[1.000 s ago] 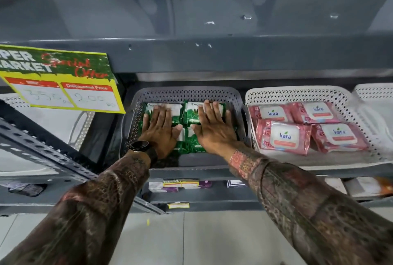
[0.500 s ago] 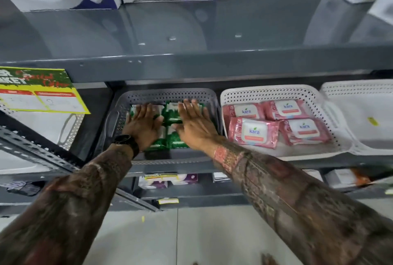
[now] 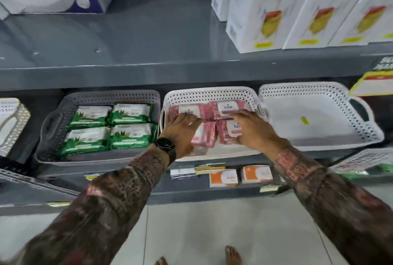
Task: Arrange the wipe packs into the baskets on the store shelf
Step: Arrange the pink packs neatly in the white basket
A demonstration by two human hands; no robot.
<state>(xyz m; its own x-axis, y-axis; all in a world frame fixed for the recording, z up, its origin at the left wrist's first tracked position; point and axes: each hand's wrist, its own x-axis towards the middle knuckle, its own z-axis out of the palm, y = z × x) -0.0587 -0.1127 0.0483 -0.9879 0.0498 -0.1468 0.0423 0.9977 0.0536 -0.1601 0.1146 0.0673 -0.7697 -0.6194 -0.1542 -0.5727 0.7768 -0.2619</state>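
Both your hands, left point(image 3: 182, 129) and right point(image 3: 254, 131), lie with fingers spread flat on the pink packs point(image 3: 209, 135) in the middle basket point(image 3: 212, 94), gripping nothing, and pressing unevenly could ride one pack over its neighbour.

Both hands point(image 3: 217, 130) left the green packs point(image 3: 110, 128) — now on the pink packs point(image 3: 209, 135).

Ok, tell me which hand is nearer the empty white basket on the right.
Right. The right hand rests on the pink packs beside the empty white basket; the left hand sits farther away, toward the grey basket.
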